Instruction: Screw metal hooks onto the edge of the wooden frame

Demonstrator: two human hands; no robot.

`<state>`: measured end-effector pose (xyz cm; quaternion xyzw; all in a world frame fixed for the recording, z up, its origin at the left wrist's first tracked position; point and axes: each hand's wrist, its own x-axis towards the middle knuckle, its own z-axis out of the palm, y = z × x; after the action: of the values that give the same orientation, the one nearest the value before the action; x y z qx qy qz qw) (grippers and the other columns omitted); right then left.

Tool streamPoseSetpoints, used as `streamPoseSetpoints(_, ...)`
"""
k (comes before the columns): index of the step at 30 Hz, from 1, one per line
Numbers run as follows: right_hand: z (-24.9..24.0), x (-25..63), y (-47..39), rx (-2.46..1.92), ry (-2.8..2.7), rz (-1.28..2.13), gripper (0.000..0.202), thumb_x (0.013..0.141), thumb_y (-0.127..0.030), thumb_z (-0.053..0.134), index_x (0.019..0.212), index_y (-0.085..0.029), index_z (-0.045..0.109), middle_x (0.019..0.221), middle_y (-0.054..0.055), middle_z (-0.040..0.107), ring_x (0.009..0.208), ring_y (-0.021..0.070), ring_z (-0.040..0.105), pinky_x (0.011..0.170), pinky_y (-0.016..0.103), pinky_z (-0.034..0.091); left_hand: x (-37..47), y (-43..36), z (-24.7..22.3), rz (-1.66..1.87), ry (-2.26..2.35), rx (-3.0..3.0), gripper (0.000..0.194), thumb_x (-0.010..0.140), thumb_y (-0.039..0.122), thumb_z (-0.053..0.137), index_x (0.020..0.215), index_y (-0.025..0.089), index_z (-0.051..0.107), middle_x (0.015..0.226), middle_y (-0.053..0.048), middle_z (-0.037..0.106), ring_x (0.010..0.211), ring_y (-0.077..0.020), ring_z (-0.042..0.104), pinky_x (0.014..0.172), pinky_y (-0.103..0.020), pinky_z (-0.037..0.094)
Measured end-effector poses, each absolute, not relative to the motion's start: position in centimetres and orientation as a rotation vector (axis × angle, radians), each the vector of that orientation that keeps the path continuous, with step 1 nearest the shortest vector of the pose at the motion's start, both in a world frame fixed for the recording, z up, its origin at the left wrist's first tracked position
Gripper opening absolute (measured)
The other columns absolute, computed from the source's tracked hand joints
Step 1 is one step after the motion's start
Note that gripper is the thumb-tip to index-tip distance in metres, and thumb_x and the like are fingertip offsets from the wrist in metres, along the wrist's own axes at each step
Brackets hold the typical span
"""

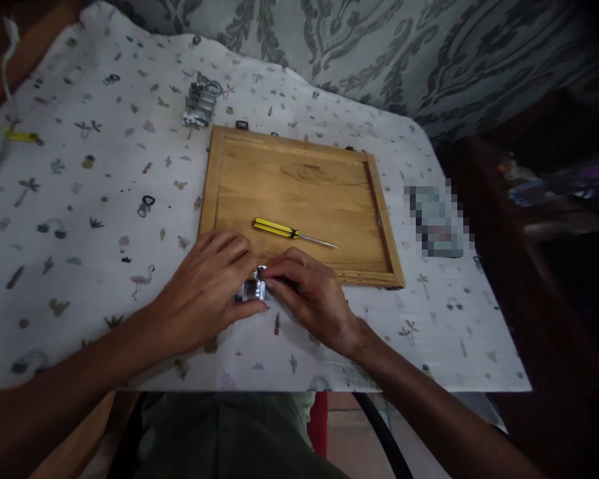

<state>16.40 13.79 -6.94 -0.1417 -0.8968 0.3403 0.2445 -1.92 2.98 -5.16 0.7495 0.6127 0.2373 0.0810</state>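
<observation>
A small shiny metal hinge [260,285] is at the near edge of a framed wooden panel [299,179]. My left hand [212,286] is closed around its left side, the thumb below and the fingers above. From the right, my right hand [312,293] pinches the hinge's upper end between thumb and forefinger. Whether a tiny screw sits in that pinch is hidden. On the panel, just beyond my hands, lies a screwdriver [294,232] with a yellow and black handle, its tip pointing right.
Several metal hinges [200,101] lie in a cluster behind the panel's left corner. A patterned white tablecloth [94,266] covers the table. A pixelated object [439,219] lies right of the panel. A yellow item with a white cord [22,136] is at far left. A patterned wall [369,60] stands behind.
</observation>
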Motion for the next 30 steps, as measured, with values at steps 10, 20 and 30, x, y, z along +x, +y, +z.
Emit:
streamPoseSetpoints(10, -5.3, 16.2, 14.1, -0.217, -2.783, 0.529, 0.026, 0.105, -0.018, 0.047, 0.094, -0.017, 0.071, 0.083, 0.005, 0.064, 0.068, 0.0155, 0.057, 0.056, 0.027, 0.043, -1.9, 3.1, -5.1, 0.661, 1.848, 2.220, 0.034, 0.080, 0.037, 0.088, 0.090, 0.015, 0.064, 0.102, -0.008, 0.068, 0.102, -0.0302, 0.061, 0.089, -0.046, 0.050)
streamPoseSetpoints(20, -6.3, 16.1, 14.3, -0.255, -2.679, 0.595, 0.027, 0.106, -0.021, 0.049, 0.091, -0.015, 0.070, 0.081, 0.006, 0.069, 0.072, 0.0157, 0.066, 0.064, 0.027, 0.051, -2.0, 3.1, -5.1, 0.655, 1.839, 2.239, 0.033, 0.081, 0.037, 0.087, 0.086, 0.015, 0.063, 0.099, -0.008, 0.066, 0.100, -0.0289, 0.059, 0.088, -0.044, 0.049)
streamPoseSetpoints(30, -6.5, 16.3, 14.2, -0.266, -2.583, 0.723, 0.020, 0.104, -0.021, 0.054, 0.094, -0.017, 0.070, 0.083, 0.005, 0.071, 0.073, 0.0141, 0.068, 0.066, 0.026, 0.055, -1.9, 3.1, -5.2, 0.651, 1.854, 2.220, 0.032, 0.081, 0.038, 0.086, 0.085, 0.017, 0.062, 0.100, -0.007, 0.066, 0.100, -0.0279, 0.059, 0.087, -0.042, 0.048)
